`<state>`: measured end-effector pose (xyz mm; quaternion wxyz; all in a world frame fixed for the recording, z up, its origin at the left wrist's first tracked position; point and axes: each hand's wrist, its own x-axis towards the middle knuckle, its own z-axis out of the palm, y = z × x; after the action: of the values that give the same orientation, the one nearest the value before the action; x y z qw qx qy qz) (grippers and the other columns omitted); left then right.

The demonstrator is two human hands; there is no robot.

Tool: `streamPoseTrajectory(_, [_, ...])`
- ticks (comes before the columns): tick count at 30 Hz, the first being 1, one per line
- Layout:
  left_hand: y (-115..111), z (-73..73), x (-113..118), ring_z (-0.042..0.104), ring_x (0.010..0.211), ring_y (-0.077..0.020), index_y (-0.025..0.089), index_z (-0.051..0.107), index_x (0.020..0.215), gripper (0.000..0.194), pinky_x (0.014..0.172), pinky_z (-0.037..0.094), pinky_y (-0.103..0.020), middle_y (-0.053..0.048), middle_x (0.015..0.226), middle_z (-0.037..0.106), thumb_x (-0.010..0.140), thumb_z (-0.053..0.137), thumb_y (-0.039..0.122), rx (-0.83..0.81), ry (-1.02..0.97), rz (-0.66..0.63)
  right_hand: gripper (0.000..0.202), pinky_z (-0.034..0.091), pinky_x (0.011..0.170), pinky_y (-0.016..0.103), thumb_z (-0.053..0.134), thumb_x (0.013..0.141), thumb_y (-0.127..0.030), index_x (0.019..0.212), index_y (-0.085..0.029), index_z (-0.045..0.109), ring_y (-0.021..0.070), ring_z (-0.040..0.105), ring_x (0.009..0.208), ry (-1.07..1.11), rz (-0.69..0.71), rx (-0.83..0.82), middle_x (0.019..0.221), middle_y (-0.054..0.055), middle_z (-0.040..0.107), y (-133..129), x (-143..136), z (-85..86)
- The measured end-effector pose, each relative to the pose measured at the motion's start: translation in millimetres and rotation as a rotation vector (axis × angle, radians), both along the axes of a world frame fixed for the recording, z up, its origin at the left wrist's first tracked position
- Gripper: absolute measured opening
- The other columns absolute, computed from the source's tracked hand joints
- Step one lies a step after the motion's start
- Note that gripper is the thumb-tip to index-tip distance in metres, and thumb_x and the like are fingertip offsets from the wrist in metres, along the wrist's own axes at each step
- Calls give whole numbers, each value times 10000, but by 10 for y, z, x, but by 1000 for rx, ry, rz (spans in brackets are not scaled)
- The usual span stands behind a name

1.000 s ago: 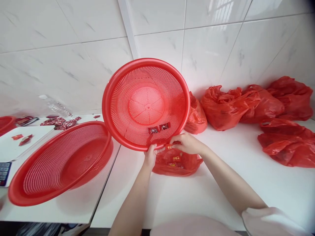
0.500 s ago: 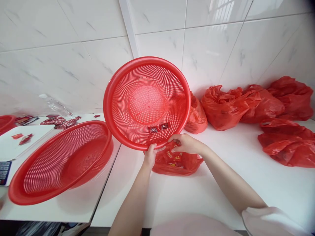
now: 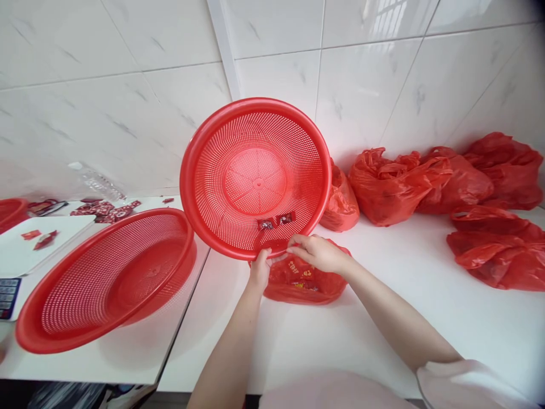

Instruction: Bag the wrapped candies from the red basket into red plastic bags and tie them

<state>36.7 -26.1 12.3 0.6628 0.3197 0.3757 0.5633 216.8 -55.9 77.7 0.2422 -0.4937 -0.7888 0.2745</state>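
My left hand (image 3: 259, 272) grips the lower rim of a round red perforated basket (image 3: 221, 170), which is tipped up on edge and faces me. Two small dark wrapped candies (image 3: 276, 221) lie against the basket's lower inside wall. My right hand (image 3: 317, 253) rests at that same lower rim, fingers curled over the mouth of an open red plastic bag (image 3: 298, 284) that holds several red-wrapped candies. Whether the right hand holds a candy I cannot tell.
A second red basket (image 3: 106, 275) lies tilted on the white counter (image 3: 383, 318) at the left. Several filled red bags (image 3: 426, 182) line the tiled wall at the right. A white scale platform (image 3: 25, 250) and scattered candies (image 3: 104, 210) sit far left.
My right hand slid a little left and up along the basket's lower rim, above the bag's mouth. The basket and left hand barely moved.
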Motion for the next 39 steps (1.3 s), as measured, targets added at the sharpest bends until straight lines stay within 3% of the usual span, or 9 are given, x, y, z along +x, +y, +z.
streamPoseTrajectory(7, [-15,-12,6,664,979,-297,142,692,904,303,809,555,-417,-83,952,720,626,665,257,22,21,7,443,399,623,292,323,988,-491,824,-199,613,180,588,642,-260,-67,154,705,43,641,-13,-31,-23])
streamPoseTrajectory(10, [-57,-4,25,665,972,-278,193,683,1018,376,766,572,-397,-59,1030,709,643,662,222,55,30,-20,354,464,802,342,347,998,-392,1014,-177,628,225,622,943,-222,-159,355,1021,101,684,41,-13,-52])
streamPoseTrajectory(13, [-108,10,62,670,945,-273,216,677,1031,397,715,585,-387,-43,1024,708,634,677,214,72,46,-43,422,299,1085,512,454,959,-401,1283,-143,537,307,420,1306,-285,-238,508,1404,166,491,103,24,-137])
streamPoseTrajectory(16, [-131,8,86,676,905,-283,180,690,963,347,678,587,-385,-59,954,716,621,687,238,44,58,-85,517,214,1120,581,494,934,-446,1355,-146,496,325,398,1331,-326,-151,440,1427,179,467,137,92,-206])
streamPoseTrajectory(20, [-88,-26,61,683,854,-286,155,698,899,294,638,583,-385,-65,877,719,626,674,260,29,72,-52,434,447,970,421,616,871,-344,1280,-207,575,264,563,1151,-191,142,287,1299,115,592,140,180,-164])
streamPoseTrajectory(24, [-23,-30,23,683,856,-281,152,695,928,337,668,579,-392,-61,898,720,609,675,259,14,43,19,277,495,807,306,463,931,-149,1130,-195,652,178,653,900,1,151,209,1036,65,707,122,213,-33])
streamPoseTrajectory(29, [4,6,16,674,937,-304,128,678,866,318,759,563,-413,-88,875,721,589,648,281,-77,-8,39,299,501,758,288,403,989,-272,1013,-190,689,153,652,790,55,264,137,925,36,719,60,226,107])
streamPoseTrajectory(35, [-19,-27,35,675,897,-290,125,684,796,255,715,572,-392,-70,822,715,585,662,267,-59,39,69,327,478,955,373,374,991,-264,1172,-183,634,198,617,1079,38,127,296,1165,89,673,83,123,6])
streamPoseTrajectory(39, [-113,-24,124,675,876,-287,163,683,812,238,689,583,-401,-56,803,711,588,654,238,-55,22,-32,434,345,1106,502,323,999,-267,1413,-204,435,237,353,1398,-74,45,330,1481,119,428,121,48,-155])
